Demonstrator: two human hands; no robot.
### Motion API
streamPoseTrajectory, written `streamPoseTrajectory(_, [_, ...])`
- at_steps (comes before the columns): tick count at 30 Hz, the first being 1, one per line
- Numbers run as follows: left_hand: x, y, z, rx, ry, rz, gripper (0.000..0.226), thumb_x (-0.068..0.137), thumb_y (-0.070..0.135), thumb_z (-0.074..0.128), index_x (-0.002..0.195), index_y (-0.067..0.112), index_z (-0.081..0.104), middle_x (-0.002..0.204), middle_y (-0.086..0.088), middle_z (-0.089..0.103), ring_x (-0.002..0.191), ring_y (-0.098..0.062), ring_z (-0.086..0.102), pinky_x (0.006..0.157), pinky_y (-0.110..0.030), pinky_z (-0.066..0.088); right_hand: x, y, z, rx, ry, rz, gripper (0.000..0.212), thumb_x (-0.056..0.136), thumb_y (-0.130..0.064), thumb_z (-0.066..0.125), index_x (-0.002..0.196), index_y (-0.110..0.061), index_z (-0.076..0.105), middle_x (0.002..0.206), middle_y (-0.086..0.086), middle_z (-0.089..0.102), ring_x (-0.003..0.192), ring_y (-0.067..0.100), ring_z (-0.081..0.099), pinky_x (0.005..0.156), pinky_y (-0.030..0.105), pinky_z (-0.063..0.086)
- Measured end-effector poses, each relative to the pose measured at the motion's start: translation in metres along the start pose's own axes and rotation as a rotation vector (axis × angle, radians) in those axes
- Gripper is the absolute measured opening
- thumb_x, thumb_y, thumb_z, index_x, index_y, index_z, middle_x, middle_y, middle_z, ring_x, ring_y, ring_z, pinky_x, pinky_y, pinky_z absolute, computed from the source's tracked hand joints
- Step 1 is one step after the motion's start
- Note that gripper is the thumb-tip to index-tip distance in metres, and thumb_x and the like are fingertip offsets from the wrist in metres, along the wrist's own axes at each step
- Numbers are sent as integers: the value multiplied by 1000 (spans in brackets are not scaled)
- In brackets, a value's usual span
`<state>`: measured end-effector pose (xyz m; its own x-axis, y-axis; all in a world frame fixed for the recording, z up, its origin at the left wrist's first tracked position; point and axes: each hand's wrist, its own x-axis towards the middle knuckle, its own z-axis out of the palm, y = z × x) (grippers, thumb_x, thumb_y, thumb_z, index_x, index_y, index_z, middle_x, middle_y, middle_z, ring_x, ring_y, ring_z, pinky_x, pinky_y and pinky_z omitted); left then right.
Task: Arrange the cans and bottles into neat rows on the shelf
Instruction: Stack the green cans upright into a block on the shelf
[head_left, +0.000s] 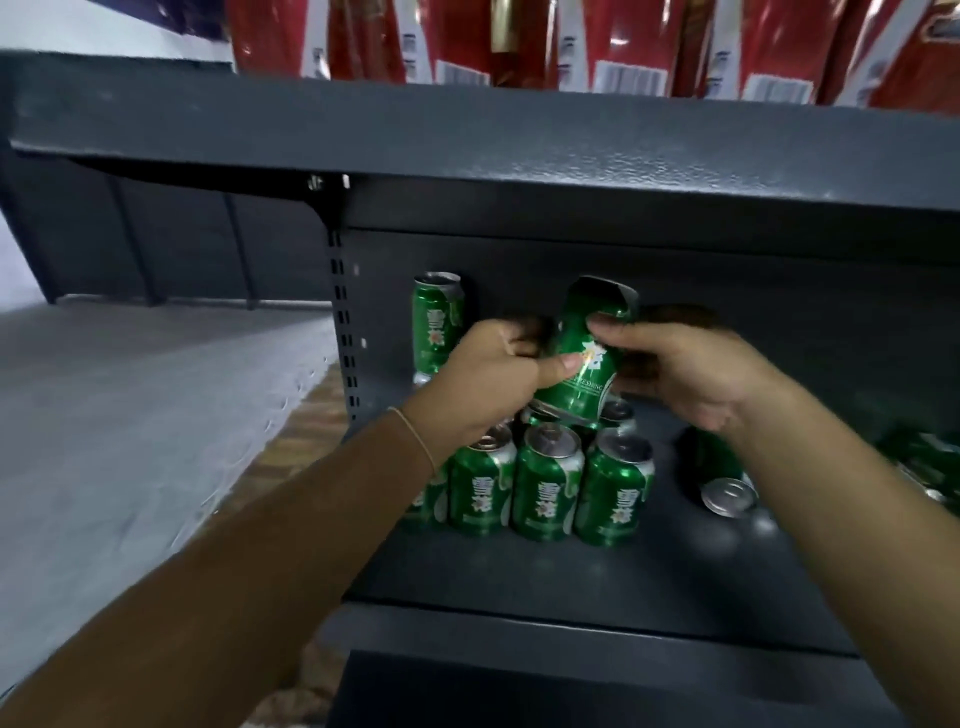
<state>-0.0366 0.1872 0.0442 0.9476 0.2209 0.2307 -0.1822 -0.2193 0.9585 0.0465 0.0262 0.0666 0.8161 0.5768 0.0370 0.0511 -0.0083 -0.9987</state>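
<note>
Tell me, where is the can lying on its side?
The tipped can lies on the shelf, right of the standing cans, under the right hand.

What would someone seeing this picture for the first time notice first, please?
First, the green can held tilted in mid-air at the centre, the left hand and right hand each with a grip on it. Just below stands a row of upright green cans on the dark shelf, with one can lying on its side to the right.
</note>
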Motion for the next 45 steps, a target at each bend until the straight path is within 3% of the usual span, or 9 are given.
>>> streamPoseTrajectory(4, [5, -5, -31, 95, 59, 2, 47, 80, 17, 79, 123, 9, 62, 118, 0, 68, 108, -15, 65, 98, -29, 49, 31, 11, 26, -45, 138, 4, 90, 32, -44, 97, 111, -11, 72, 111, 1, 74, 104, 20, 71, 94, 38, 53])
streamPoseTrajectory(9, [12, -13, -52, 159, 97, -79, 29, 86, 3, 68, 110, 19, 67, 97, 2, 66, 96, -17, 61, 85, -27, 46, 62, 16, 48, -128, 218, -175, 44, 68, -26, 89, 107, -15, 72, 102, -2, 76, 99, 17, 71, 87, 31, 55])
streamPoseTrajectory(13, [14, -23, -59, 128, 167, -163, 31, 64, 8, 47, 79, 30, 65, 108, -16, 70, 106, -38, 64, 91, -50, 52, 85, 19, 55, -236, 303, -226, 40, 73, -23, 86, 107, -13, 68, 98, -5, 73, 92, 12, 70, 73, 20, 52])
streamPoseTrajectory(17, [13, -31, -64, 150, 123, -181, 47, 71, 7, 45, 113, 14, 64, 109, -11, 68, 106, -34, 64, 96, -53, 48, 104, 27, 61, -325, 313, -215, 64, 69, -34, 88, 124, -14, 61, 119, 2, 68, 108, 20, 65, 93, 35, 54])
streamPoseTrajectory(20, [16, -35, -65, 241, 56, -205, 52, 82, -9, 40, 128, 9, 59, 95, 4, 62, 105, -24, 59, 100, -45, 47, 111, 33, 64, -375, 299, -185, 50, 75, -33, 84, 117, -17, 62, 113, -2, 68, 103, 18, 64, 89, 34, 53])
streamPoseTrajectory(28, [12, -35, -63, 409, -25, -212, 50, 85, -7, 40, 133, 0, 53, 139, -20, 53, 128, -30, 50, 107, -36, 38, 122, 44, 68, -462, 293, -169, 66, 75, -38, 83, 132, -16, 55, 131, 1, 61, 118, 22, 58, 94, 36, 51])
streamPoseTrajectory(32, [7, -36, -68, 612, -88, -138, 38, 89, -1, 44, 119, 7, 65, 120, -7, 62, 101, -19, 59, 85, -22, 45, 124, 44, 71, -478, 300, -175, 77, 77, -41, 81, 141, -16, 48, 139, 2, 55, 125, 24, 54, 101, 39, 48])
streamPoseTrajectory(35, [5, -49, -66, 819, -147, -82, 14, 92, 12, 48, 94, 7, 60, 100, -10, 59, 88, -22, 56, 87, -40, 54, 122, 43, 75, -482, 266, -179, 95, 61, -63, 77, 140, -21, 48, 138, 0, 58, 123, 22, 57, 101, 42, 49])
streamPoseTrajectory(45, [-2, -81, -56, 1088, -154, 142, 60, 97, 46, 33, 132, 2, 53, 139, -16, 52, 130, -29, 45, 108, -37, 38, 128, 51, 73, -485, 288, -185, 66, 83, -46, 74, 139, -21, 50, 131, -4, 60, 116, 16, 58, 94, 32, 48])
